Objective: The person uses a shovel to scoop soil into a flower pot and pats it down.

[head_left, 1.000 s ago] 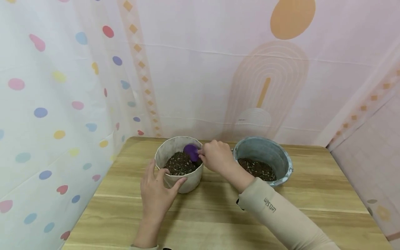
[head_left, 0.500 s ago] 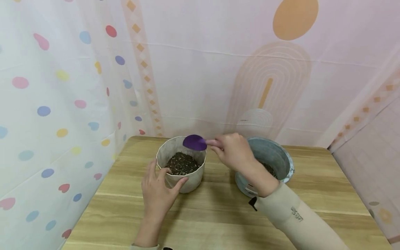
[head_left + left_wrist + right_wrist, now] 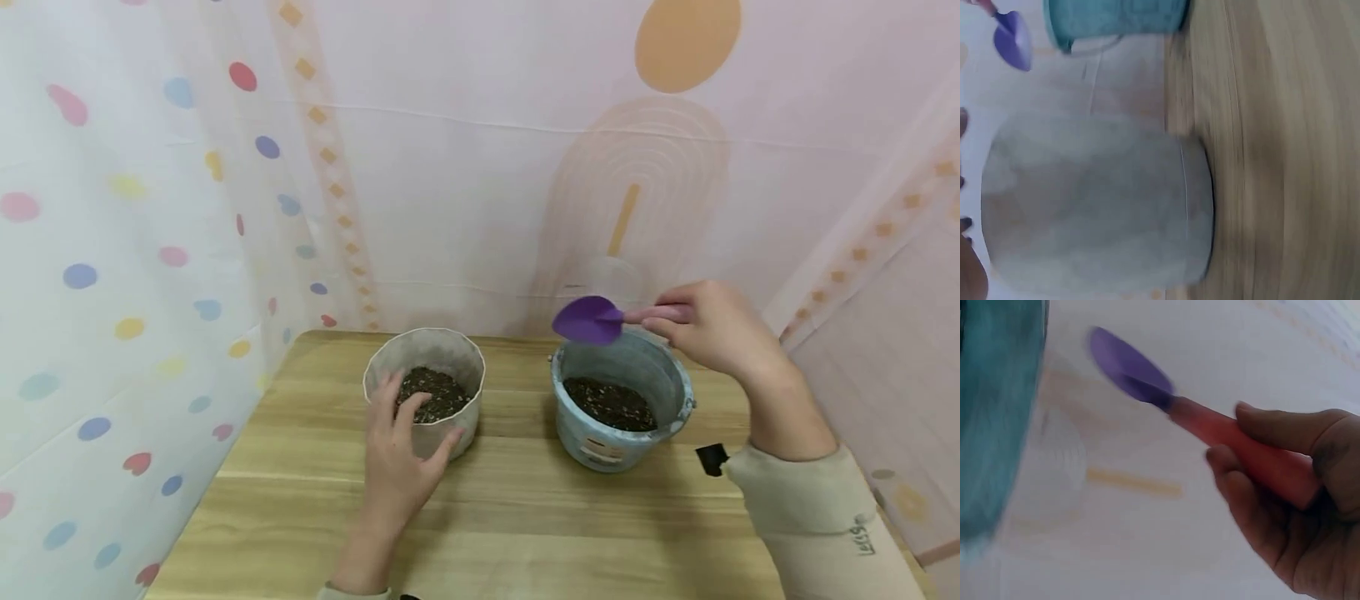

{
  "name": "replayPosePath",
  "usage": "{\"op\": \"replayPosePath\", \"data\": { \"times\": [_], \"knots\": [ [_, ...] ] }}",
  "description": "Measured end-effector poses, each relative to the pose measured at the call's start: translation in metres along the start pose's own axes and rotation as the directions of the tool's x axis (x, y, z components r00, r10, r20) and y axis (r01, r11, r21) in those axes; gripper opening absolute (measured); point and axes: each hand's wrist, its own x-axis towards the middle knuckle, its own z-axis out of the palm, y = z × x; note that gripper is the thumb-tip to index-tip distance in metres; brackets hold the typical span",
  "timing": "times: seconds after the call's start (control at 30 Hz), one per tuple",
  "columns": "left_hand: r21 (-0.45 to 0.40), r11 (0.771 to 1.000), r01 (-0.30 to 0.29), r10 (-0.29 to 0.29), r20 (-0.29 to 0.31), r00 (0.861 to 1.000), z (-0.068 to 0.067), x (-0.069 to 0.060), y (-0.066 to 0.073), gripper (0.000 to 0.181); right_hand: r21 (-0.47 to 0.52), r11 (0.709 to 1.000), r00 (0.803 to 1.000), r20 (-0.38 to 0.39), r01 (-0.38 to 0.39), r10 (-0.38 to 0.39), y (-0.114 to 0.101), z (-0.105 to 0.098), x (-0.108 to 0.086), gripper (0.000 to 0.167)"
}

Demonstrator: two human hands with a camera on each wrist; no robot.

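Note:
My right hand (image 3: 723, 329) grips the pink handle of a small garden trowel (image 3: 588, 320). Its purple blade is held above the back rim of a blue bucket (image 3: 600, 450), which has dark soil inside. In the right wrist view, the fingers and thumb wrap round the trowel handle (image 3: 1241, 447). My left hand (image 3: 397, 471), fingers spread and loosely bent, is at the near side of a whitish pot (image 3: 461, 429) with soil in it. The left wrist view shows the pot's wall (image 3: 1097, 206) close up, with the fingertips apart from it at the left edge.
Both containers stand on a wood-grain table (image 3: 517, 517), the pot left of the bucket. A patterned curtain (image 3: 465, 192) hangs right behind the table's back edge, and a dotted one (image 3: 150, 333) runs along the left side.
My right hand has carried the trowel up out of the pot and rightward to above the bucket. My left hand has loosened from the pot's rim and shifted slightly right.

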Motion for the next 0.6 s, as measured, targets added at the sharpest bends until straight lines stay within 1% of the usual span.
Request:
{"op": "replayPosePath", "data": {
  "times": [0.07, 0.13, 0.17, 0.23, 0.27, 0.3, 0.4, 0.47, 0.53, 0.6],
  "knots": [
    [-0.062, 0.995, -0.082, 0.080, -0.029, 0.996, 0.006, 0.001, 0.011, 0.054, -0.048, 0.999, 0.999, 0.043, -0.011, 0.013, 0.008, -0.004, -0.003, 0.024],
    [-0.102, 0.984, -0.145, 0.146, -0.003, 0.989, 0.013, 0.000, 0.023, 0.047, -0.130, 0.992, 0.997, 0.082, -0.001, 0.012, 0.014, -0.002, -0.003, 0.021],
    [-0.119, 0.978, -0.169, 0.173, 0.029, 0.984, 0.017, -0.002, 0.029, 0.043, -0.167, 0.986, 0.995, 0.099, 0.005, 0.012, 0.015, 0.002, -0.002, 0.019],
    [-0.143, 0.974, -0.178, 0.198, 0.137, 0.971, 0.025, -0.006, 0.041, 0.040, -0.249, 0.968, 0.993, 0.121, 0.023, 0.008, 0.017, 0.012, 0.000, 0.016],
    [-0.147, 0.973, -0.176, 0.204, 0.199, 0.959, 0.030, -0.009, 0.046, 0.041, -0.278, 0.960, 0.992, 0.130, 0.034, 0.003, 0.019, 0.018, 0.001, 0.014],
    [-0.142, 0.975, -0.169, 0.202, 0.263, 0.943, 0.034, -0.011, 0.051, 0.043, -0.300, 0.953, 0.990, 0.138, 0.042, 0.000, 0.020, 0.024, 0.001, 0.014],
    [-0.122, 0.980, -0.160, 0.196, 0.402, 0.895, 0.047, -0.015, 0.061, 0.056, -0.343, 0.937, 0.991, 0.133, 0.065, -0.020, 0.026, 0.040, 0.001, 0.028],
    [-0.117, 0.982, -0.148, 0.185, 0.460, 0.869, 0.054, -0.016, 0.065, 0.064, -0.364, 0.928, 0.992, 0.123, 0.080, -0.038, 0.031, 0.048, 0.000, 0.036],
    [-0.111, 0.983, -0.143, 0.180, 0.497, 0.849, 0.060, -0.015, 0.068, 0.071, -0.376, 0.923, 0.992, 0.113, 0.087, -0.048, 0.036, 0.054, -0.002, 0.036],
    [-0.093, 0.985, -0.143, 0.171, 0.540, 0.824, 0.065, -0.013, 0.070, 0.075, -0.373, 0.924, 0.992, 0.113, 0.086, -0.046, 0.041, 0.057, -0.003, 0.032]
  ]
}}
